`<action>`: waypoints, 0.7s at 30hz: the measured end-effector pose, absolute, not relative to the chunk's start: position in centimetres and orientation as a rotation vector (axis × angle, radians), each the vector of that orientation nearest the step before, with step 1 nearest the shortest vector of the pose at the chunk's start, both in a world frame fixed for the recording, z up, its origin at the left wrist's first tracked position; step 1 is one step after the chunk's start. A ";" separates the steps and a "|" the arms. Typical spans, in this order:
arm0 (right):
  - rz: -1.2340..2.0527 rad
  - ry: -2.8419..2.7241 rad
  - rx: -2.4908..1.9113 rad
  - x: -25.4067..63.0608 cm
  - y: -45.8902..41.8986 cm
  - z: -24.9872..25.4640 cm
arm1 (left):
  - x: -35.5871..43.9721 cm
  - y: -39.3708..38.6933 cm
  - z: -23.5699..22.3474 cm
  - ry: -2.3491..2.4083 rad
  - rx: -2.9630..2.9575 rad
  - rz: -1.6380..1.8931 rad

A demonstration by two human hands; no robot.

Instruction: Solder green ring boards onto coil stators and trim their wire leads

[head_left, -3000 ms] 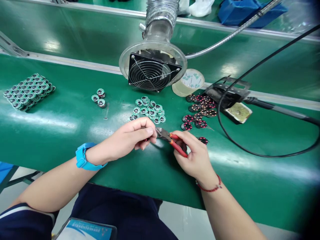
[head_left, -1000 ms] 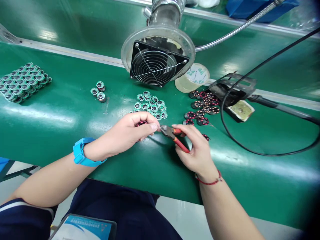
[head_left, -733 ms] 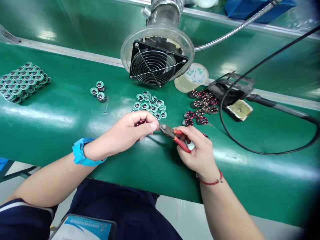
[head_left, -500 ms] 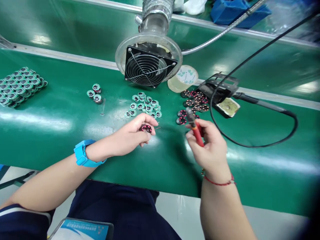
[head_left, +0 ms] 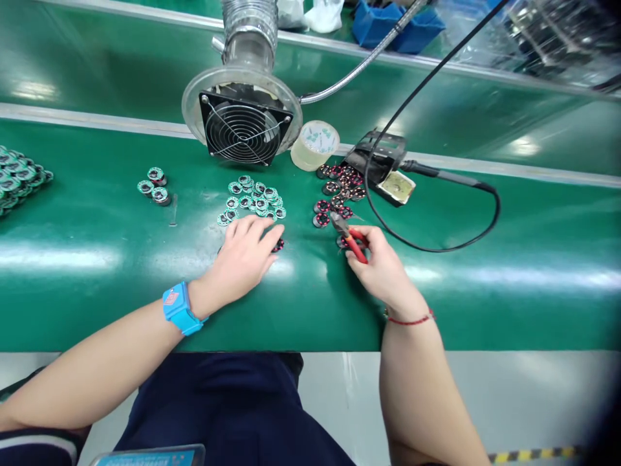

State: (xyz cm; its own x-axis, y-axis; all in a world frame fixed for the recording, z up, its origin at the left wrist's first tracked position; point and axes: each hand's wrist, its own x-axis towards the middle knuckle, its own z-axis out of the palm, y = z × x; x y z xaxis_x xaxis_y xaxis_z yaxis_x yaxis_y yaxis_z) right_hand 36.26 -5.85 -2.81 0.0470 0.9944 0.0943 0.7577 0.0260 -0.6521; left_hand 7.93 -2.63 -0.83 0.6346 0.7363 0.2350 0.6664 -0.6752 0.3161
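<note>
Landmark: green ring-board pile (head_left: 261, 203); all places are off this.
Pink-wound stator (head_left: 278, 245): near side of the pile, showing between left thumb and index, partly covered.
Left hand (head_left: 245, 255): just on the near side of the pile, palm down, fingers spread over the table (head_left: 301, 310). Grip: can't tell if it pinches the stator or only rests beside it.
Hold: I'd take the stator by its outer rim, fingertips only; squeezing the windings likely risks nicked wire.
Spacing: hand sits close to the boards; worth keeping knuckles high so none get dragged.
Right hand (head_left: 381, 268): right of the pile and nearer the person, grip closed round diagonal cutters (head_left: 357, 250).
Cutter nose (head_left: 339, 223): points away from the person; blade gap too small to read.
Wound stators (head_left: 322, 206): right of the pile, right by the nose in view; contact unclear. Better lift the nose clear, thin leads could snag.
Black cable (head_left: 433, 250): loops well right of the pile; keep wrist out of it.
</note>
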 end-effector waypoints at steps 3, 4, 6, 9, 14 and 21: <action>0.581 -1.757 -1.806 35.9 -5.8 -2.6 | 7.6 -2.7 -0.4 1.197 2.608 0.594; 0.584 -1.755 -1.820 35.8 -5.9 -2.5 | 7.5 -2.8 -0.3 1.175 2.601 0.606; 0.613 -1.740 -1.844 35.3 -6.0 -2.2 | 7.4 -3.0 0.0 1.096 2.600 0.618; 0.767 -1.616 -1.802 33.6 -6.5 -1.4 | 7.6 -3.6 0.3 0.929 2.574 0.582; 1.016 -1.296 -1.503 27.9 -7.9 0.4 | 8.2 -4.8 0.7 0.859 2.095 0.565; 1.247 -0.943 -1.286 22.6 -8.2 1.1 | 8.0 -4.6 0.9 0.885 1.821 0.873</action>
State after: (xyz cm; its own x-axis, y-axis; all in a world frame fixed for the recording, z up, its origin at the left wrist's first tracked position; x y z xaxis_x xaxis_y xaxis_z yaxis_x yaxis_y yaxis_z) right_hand 22.57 -8.24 1.05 0.1419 0.9793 -0.1440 -0.1283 -0.1261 -0.9837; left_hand 7.98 -4.56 0.94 0.4938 0.8469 0.1973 0.2095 -0.3360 0.9183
